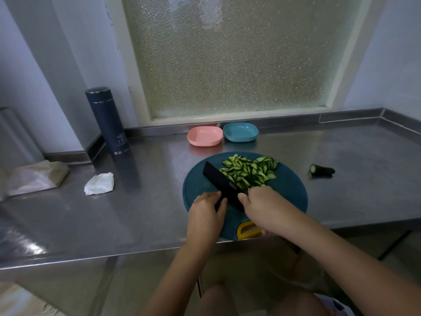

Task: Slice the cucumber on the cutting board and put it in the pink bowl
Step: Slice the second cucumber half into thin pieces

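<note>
Head view. The left hand (206, 213), at lower centre, grips the handle of a black knife (223, 181), fingers curled over it and thumb alongside. The blade runs up and left from the hand, its flat face turned toward the camera and tilted over the board (289, 192). The right hand (262, 206), just right of the left, lays its thumb on the near end of the blade. Its fingers reach down to the near edge of the slices (248, 169) and are hidden past the knuckles, so whether they are curled or straight cannot be told. The slices lie in 1 loose heap on the upper half of the round teal board, immediately right of the blade and touching it. A yellow grip (247, 230) sits at the board's near rim, partly under the right forearm.

Above the board, at the back of the steel counter (148, 201), stand 2 shallow bowls side by side: the pink bowl (205, 136) on the left, holding no slices, and a blue bowl (240, 132) on the right. A cucumber end (322, 169) lies on the counter right of the board, apart from it. At left are a dark flask (107, 120), upright, a crumpled tissue (99, 183) and a pale bag (36, 176). A frosted window (239, 53) fills the upper centre.
</note>
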A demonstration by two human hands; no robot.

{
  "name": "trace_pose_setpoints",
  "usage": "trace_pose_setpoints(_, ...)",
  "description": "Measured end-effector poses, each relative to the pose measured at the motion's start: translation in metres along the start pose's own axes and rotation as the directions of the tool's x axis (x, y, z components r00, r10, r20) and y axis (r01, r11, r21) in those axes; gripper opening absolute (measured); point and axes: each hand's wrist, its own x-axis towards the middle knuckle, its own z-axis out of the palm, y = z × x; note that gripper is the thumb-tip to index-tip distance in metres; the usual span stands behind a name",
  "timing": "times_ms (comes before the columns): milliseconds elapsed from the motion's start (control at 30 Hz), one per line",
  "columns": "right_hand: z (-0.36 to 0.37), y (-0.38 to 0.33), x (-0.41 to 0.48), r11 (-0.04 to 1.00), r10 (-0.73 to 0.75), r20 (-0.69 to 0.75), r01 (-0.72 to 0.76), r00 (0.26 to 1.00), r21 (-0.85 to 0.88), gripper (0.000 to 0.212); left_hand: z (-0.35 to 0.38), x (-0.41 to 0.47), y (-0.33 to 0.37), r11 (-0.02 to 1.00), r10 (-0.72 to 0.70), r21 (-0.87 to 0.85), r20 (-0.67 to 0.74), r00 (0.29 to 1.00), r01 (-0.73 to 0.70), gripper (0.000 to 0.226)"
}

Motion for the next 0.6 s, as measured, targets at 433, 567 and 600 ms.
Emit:
trace_pose_setpoints(433, 0.014, -0.009, 0.007, 0.999, -0.013, -0.016, 0.013, 1.0, 0.033, 0.042, 0.005, 0.0, -0.003, 0.999, 0.026, 0.022, -0.019, 0.999, -0.025, 0.024)
trace_pose_setpoints(567, 0.02, -0.009, 0.01, 1.0, -0.015, -0.03, 0.015, 0.999, 0.007, 0.041, 0.004, -0.001, -0.004, 0.998, 0.045, 0.035, -0.027, 0.999, -0.044, 0.026)
trace_pose_setpoints(600, 0.019, -0.007, 0.01, 1.0, -0.014, -0.024, 0.014, 1.0, 0.004, 0.041, 0.004, -0.001, -0.004, 0.998, 0.051, 0.04, -0.028, 0.998, -0.05, 0.027)
